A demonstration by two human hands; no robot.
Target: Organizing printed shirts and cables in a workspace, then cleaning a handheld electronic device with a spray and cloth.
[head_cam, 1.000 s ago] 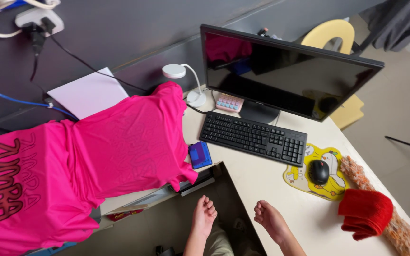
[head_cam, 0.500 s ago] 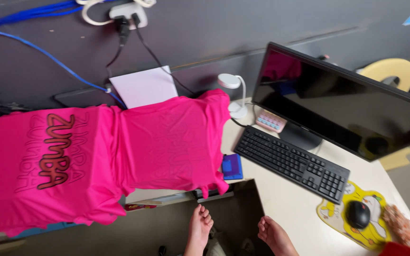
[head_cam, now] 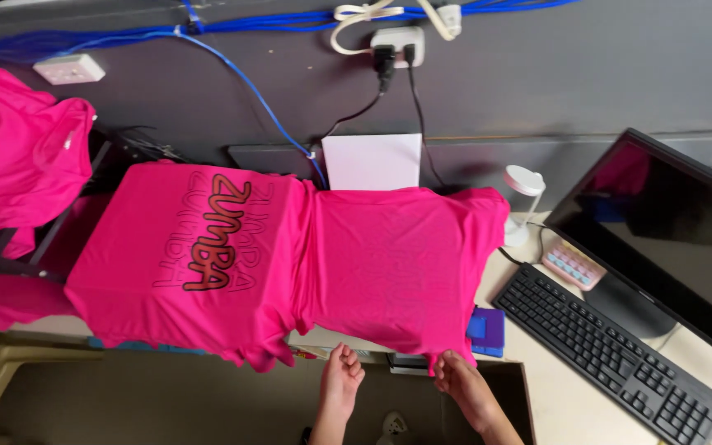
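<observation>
Two bright pink t-shirts lie spread side by side over a flat surface. The left shirt (head_cam: pixel 191 264) carries a red and black printed design; the right shirt (head_cam: pixel 397 264) is plain. My left hand (head_cam: pixel 341 377) reaches up to the lower hem of the plain shirt, fingers loosely curled just under the cloth. My right hand (head_cam: pixel 459 381) touches the same hem near its right corner, and whether it pinches the fabric is unclear.
A third pink shirt (head_cam: pixel 18 156) hangs at the far left. A black keyboard (head_cam: pixel 611 346), dark monitor (head_cam: pixel 669 239), small pastel calculator (head_cam: pixel 574 265) and white lamp (head_cam: pixel 524 198) sit on the desk at right. Blue cables and a power socket (head_cam: pixel 397 41) run along the wall.
The view has swung left, bringing the printed shirt and a third shirt into sight. Both hands have risen from below the desk edge up to the plain shirt's hem.
</observation>
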